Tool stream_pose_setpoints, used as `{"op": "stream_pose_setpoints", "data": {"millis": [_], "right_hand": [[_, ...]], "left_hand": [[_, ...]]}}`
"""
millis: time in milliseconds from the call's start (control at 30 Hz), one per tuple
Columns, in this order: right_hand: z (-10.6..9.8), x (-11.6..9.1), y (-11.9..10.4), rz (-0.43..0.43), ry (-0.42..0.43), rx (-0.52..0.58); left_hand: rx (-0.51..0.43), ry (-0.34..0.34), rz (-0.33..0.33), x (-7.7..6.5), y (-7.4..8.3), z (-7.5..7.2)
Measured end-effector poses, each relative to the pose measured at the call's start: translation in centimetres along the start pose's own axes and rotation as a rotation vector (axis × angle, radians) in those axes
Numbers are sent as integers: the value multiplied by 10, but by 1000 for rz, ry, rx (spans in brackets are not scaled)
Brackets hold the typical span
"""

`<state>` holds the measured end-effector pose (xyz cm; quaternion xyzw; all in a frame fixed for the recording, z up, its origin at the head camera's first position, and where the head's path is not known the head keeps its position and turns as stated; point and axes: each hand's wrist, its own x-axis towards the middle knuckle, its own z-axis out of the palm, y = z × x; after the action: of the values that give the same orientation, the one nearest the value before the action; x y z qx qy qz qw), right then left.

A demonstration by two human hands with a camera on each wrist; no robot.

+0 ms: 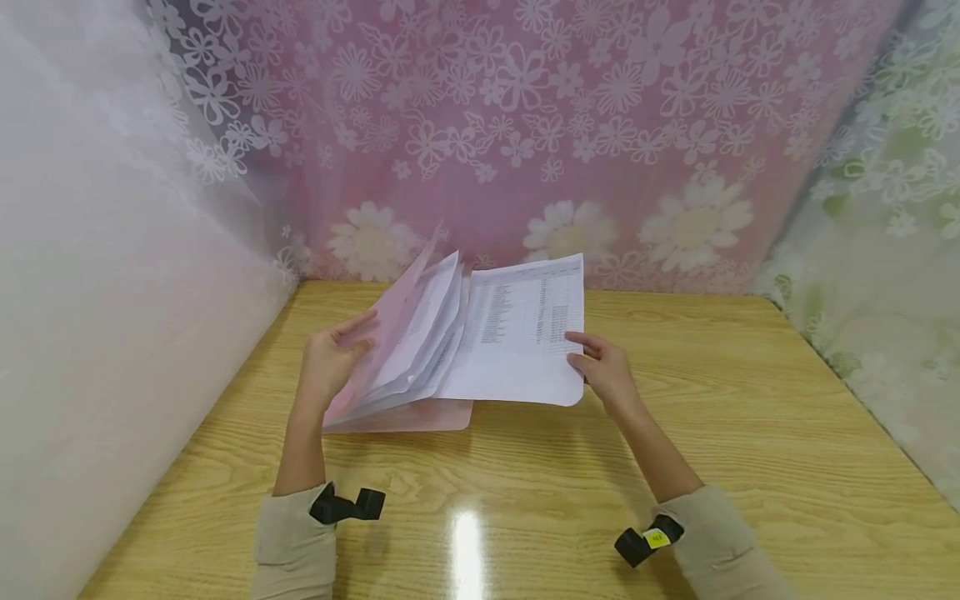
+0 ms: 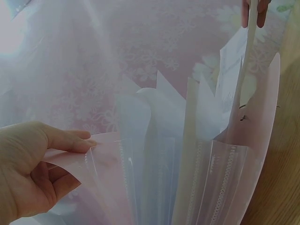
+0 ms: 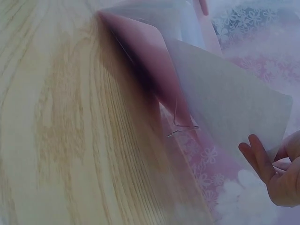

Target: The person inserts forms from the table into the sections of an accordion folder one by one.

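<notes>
A pink plastic folder [image 1: 438, 415] stands partly opened on the table, fanned out at left of centre. My left hand [image 1: 330, 362] pinches its raised front cover between thumb and fingers. Inside, clear pockets [image 2: 164, 187] and several white papers [image 1: 408, 350] spread apart, as the left wrist view shows. With thumb and fingertips, my right hand [image 1: 606, 371] grips the right edge of a printed sheet [image 1: 517, 333] bearing columns of small text. That sheet's left edge meets the folder's papers. From the right wrist view, the sheet's plain back [image 3: 229, 93] shows, held up off the table.
A thin cord with a metal end [image 3: 185, 129] hangs by the folder's pink back cover. The wood-grain table [image 1: 720, 392] reaches to a pink flowered curtain [image 1: 480, 133] behind. Pale sheeting [image 1: 135, 250] closes the left side, flowered sheeting [image 1: 877, 275] the right.
</notes>
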<state>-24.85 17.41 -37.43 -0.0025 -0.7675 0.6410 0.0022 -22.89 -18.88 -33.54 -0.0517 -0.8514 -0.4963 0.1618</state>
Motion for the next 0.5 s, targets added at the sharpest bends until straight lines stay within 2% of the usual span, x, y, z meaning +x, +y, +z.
{"op": "stream_pose_setpoints", "data": {"millis": [500], "right_hand": [[14,1,-1,-1,-69,-19]], "left_hand": [[-1,2,14,0,2,0]]}}
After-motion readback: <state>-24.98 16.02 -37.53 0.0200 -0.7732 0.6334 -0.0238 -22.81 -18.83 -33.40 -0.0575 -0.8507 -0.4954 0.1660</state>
